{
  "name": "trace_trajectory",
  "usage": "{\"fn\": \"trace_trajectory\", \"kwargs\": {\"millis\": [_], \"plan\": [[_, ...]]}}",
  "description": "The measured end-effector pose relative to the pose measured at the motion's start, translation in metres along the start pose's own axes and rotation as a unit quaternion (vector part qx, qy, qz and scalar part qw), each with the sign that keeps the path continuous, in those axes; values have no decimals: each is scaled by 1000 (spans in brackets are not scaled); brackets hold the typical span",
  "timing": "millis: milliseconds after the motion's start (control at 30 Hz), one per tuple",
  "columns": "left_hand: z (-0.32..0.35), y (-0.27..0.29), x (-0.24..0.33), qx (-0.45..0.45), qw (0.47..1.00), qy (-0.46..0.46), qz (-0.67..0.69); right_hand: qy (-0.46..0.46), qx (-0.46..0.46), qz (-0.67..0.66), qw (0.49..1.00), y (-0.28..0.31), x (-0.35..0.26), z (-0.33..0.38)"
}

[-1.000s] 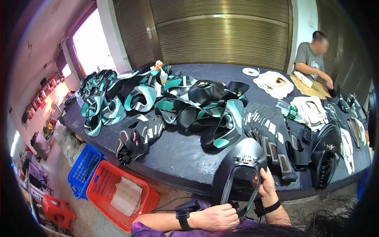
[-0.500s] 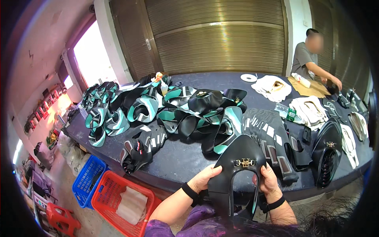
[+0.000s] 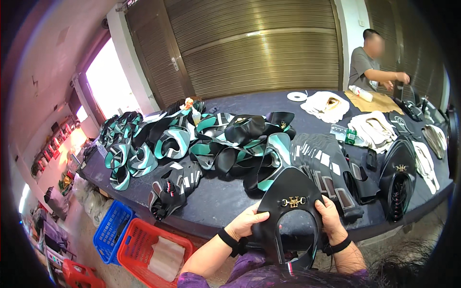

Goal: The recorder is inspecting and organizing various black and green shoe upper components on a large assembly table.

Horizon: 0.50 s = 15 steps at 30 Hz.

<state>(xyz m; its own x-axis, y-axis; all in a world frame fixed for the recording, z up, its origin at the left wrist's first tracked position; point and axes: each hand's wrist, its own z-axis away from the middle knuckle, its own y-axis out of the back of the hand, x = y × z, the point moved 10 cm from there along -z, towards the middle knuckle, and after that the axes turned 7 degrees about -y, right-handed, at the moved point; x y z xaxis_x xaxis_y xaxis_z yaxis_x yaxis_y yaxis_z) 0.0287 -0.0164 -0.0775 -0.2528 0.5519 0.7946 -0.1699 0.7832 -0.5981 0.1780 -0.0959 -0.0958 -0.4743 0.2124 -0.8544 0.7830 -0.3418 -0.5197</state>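
Observation:
I hold a black shoe upper (image 3: 293, 192) with a gold metal buckle at its middle, flat over the near edge of the dark table (image 3: 216, 201). My left hand (image 3: 246, 223) grips its left wing and my right hand (image 3: 330, 218) grips its right wing. Both wrists wear black bands. Just beyond the piece lie piles of black and teal shoe uppers (image 3: 230, 141).
A row of black strips with white tags (image 3: 326, 165) lies to the right, next to a stack of black uppers (image 3: 398, 177) and cream ones (image 3: 372, 127). A person (image 3: 367, 62) works at the far right corner. Red (image 3: 153, 249) and blue (image 3: 113, 230) baskets stand on the floor at the left.
The black upper has come up from below the table edge onto the table. My left hand rose from my lap and took hold of its left side.

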Motion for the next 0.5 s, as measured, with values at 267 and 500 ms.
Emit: {"fn": "trace_trajectory", "kwargs": {"millis": [267, 500], "plan": [[-8, -15, 9, 17, 999, 30, 3, -23, -121, 141, 982, -30, -42, -5], [-32, -35, 46, -67, 957, -1, -284, -109, -97, 79, 986, -35, -20, -3]]}}
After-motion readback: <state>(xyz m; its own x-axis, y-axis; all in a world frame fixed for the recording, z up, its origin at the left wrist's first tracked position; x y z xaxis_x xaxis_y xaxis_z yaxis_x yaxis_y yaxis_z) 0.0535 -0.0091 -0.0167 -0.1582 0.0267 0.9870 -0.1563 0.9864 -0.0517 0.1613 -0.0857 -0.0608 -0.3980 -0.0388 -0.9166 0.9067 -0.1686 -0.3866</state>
